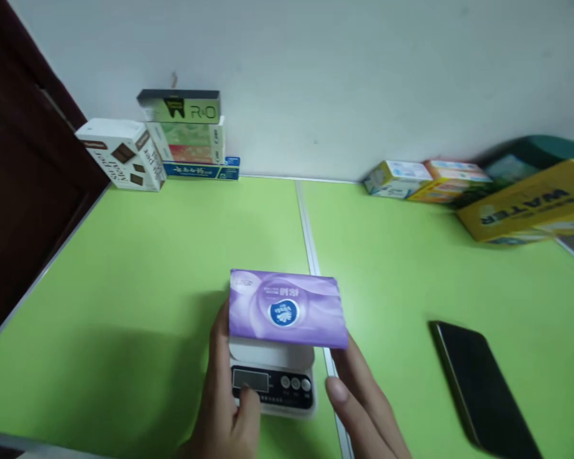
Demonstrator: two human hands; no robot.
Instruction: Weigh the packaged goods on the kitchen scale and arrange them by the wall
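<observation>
– While peering down, where to look for the shiny purple, rectangular, plastic-wrapped packet (287, 309)?

– Between the left hand (217, 414) and the right hand (368, 414), covering the rear of the white plastic scale (273, 356). Can't tell whether resting on it or just above

– Gripped, then?

– Can't tell whether closed or open: left fingers (219, 344) running up along the near left end, right fingers (356, 366) reaching behind the lower right corner, fingertips hidden. Both thumbs apart from the packet, the left one overlapping the grey rectangular display (251, 381), the right one just beside the scale

– And round about?

– See a pale green tabletop (148, 255) crossed by a white strip (307, 229), with a flat black phone (485, 389) lying to the right. By the wall, at left, note a white cardboard box (124, 159) beside stacked flat boxes (186, 107); at far right, a yellow cardboard box (530, 204) marked WATER
</observation>
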